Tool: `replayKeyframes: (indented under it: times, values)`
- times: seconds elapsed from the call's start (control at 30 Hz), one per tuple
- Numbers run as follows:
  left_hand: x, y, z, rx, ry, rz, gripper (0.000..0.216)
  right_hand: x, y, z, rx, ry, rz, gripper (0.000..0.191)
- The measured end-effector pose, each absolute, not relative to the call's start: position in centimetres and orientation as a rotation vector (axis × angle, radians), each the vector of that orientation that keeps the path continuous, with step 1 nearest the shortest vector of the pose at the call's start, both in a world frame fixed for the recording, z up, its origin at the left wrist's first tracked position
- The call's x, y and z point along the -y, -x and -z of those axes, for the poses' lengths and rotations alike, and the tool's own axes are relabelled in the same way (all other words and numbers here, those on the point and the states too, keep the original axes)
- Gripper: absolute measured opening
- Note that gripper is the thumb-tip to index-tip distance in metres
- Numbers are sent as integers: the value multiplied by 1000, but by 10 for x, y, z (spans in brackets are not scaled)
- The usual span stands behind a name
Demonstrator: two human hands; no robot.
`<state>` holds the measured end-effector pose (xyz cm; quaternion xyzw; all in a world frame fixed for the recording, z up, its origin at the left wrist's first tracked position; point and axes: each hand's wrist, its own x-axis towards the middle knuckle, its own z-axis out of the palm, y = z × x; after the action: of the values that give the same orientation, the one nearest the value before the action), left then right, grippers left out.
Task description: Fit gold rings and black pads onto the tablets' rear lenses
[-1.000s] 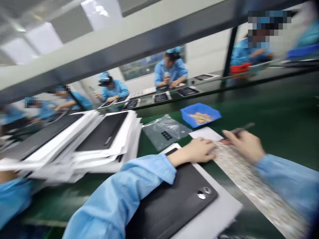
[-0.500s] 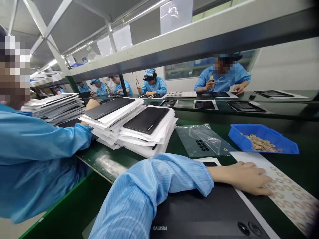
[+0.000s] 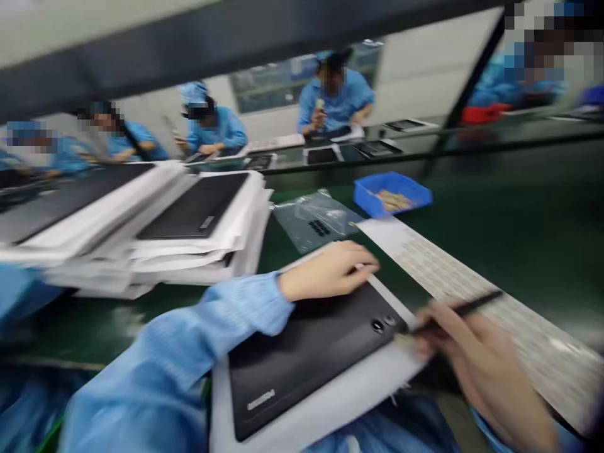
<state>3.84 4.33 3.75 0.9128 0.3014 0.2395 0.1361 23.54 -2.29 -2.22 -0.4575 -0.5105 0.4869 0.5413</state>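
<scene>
A black panel (image 3: 302, 352) on a white sheet lies in front of me. My left hand (image 3: 330, 272) rests on its far corner, fingers curled down against it and nothing in them that I can make out. My right hand (image 3: 476, 358), blurred by motion, grips thin black tweezers (image 3: 455, 313) whose tip points at two small round holes (image 3: 383, 323) near the panel's right edge. A long white strip of small rings (image 3: 453, 277) runs beside the panel on the right.
Stacks of black panels on white sheets (image 3: 155, 226) fill the left. A clear bag (image 3: 314, 219) and a blue tray of small rings (image 3: 392, 194) sit behind on the green belt (image 3: 519, 214). Other people in blue coats (image 3: 337, 100) work across the line.
The view swung back right and down. My left hand moved off the ring strip onto the panel's corner. My right hand came into view with the tweezers near the panel's holes.
</scene>
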Motion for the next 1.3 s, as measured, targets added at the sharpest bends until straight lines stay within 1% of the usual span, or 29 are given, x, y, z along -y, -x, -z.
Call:
replayKeyframes:
  times: [0.07, 0.1, 0.27, 0.5, 0.63, 1.3]
  values:
    - [-28, -21, -25, -885, -2552, -766, 21, 17, -225, 25, 1054, 1077, -1303, 30]
    - [-24, -12, -19, -876, -2537, -745, 19, 12, -220, 26, 1021, 1041, -1317, 32]
    - [-13, 1, -6, -725, -2620, -639, 18, 5, -209, 30, 989, 989, -1230, 31]
    - [-3, -10, -12, -711, -2809, -307, 32, 9, -214, 36, 911, 1046, -1135, 28]
    - [-4, -11, -13, -701, -2841, -223, 35, 8, -215, 37, 944, 1086, -1127, 27]
    - [-6, -11, -12, -713, -2804, -213, 35, 12, -215, 35, 1019, 1162, -1111, 26]
